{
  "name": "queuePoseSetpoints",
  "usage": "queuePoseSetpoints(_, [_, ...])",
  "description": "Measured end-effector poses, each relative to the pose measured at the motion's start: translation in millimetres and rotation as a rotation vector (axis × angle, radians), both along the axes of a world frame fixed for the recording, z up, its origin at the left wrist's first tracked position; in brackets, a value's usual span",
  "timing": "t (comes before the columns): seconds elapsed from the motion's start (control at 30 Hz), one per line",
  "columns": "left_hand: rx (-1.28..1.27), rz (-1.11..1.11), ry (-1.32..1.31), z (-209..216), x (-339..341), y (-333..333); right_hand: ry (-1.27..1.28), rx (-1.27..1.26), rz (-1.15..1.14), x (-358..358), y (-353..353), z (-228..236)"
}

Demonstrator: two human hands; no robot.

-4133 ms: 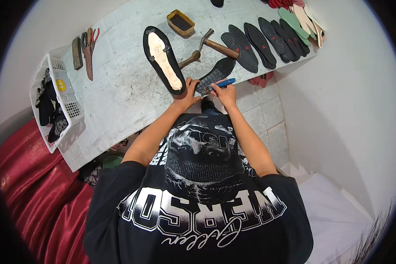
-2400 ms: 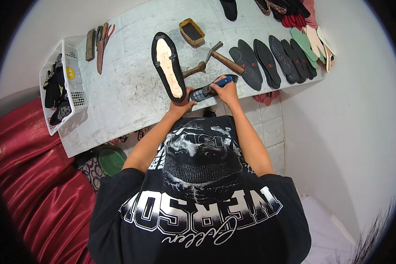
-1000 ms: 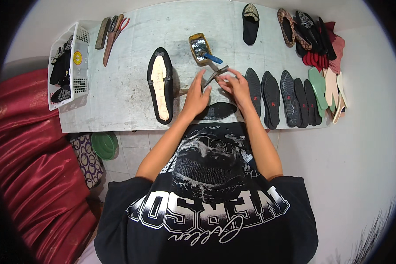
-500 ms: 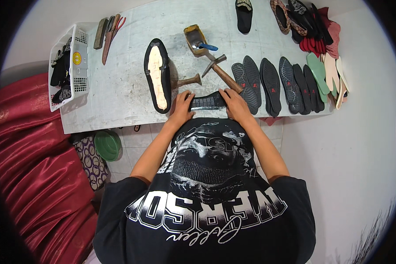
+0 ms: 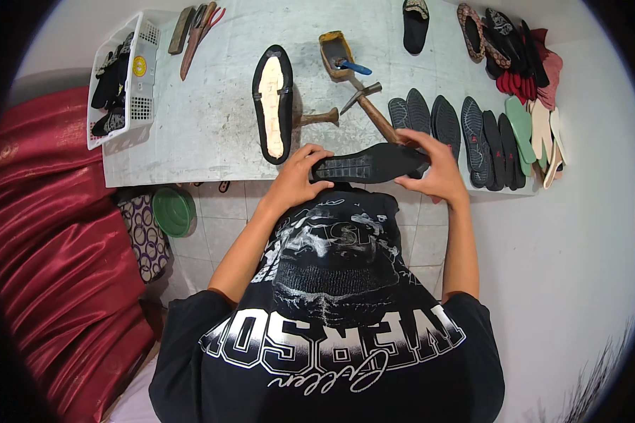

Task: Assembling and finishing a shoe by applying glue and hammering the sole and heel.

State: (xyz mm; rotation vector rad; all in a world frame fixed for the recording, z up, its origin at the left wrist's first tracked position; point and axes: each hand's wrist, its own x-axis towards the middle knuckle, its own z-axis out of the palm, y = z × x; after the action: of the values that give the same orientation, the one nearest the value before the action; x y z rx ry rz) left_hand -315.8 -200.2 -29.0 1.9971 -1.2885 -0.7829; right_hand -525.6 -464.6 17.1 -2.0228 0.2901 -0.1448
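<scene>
Between my two hands I hold a black shoe sole (image 5: 377, 163) lengthwise at the table's front edge, its grid-patterned face turned up. My left hand (image 5: 300, 178) pinches the gridded end, thumb below and fingers above. Curled round the other end is my right hand (image 5: 437, 169), with its fingers over the top edge and its thumb underneath. Beyond my left hand lies a black shoe (image 5: 287, 106) bottom up, with a cream underside showing. A hammer (image 5: 374, 113) and a wooden-handled tool (image 5: 319, 118) lie just beyond the held sole.
Several black soles (image 5: 473, 141) line the right of the table, beside green and beige insoles (image 5: 518, 130). A yellow container (image 5: 335, 53) holds a blue-handled brush (image 5: 353, 67). At the left stand a white basket (image 5: 144, 92) of dark shoe pieces and red-handled pliers (image 5: 212, 21).
The sole has come up off the table edge and more of its length shows. My right hand has shifted right along it to the far end. The view has moved slightly.
</scene>
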Motion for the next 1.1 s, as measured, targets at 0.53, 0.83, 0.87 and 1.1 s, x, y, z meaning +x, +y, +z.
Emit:
queuePoseSetpoints(0.53, [-0.549,0.350,0.668,24.2,48.3,42.0,-0.522,0.444,-0.471,178.5,50.0,60.7])
queuePoseSetpoints(0.83, [-0.263,0.570,0.654,-3.6,64.8,65.3,-0.158,0.267,-0.493,260.3,53.0,8.2])
queuePoseSetpoints(0.87, [-0.268,0.570,0.654,-6.1,65.8,67.3,-0.160,0.263,-0.490,264.3,51.8,-1.3])
queuePoseSetpoints(1.1, [-0.235,0.697,0.783,-14.4,60.8,68.5,-0.001,0.203,-0.493,284.9,50.5,-48.2])
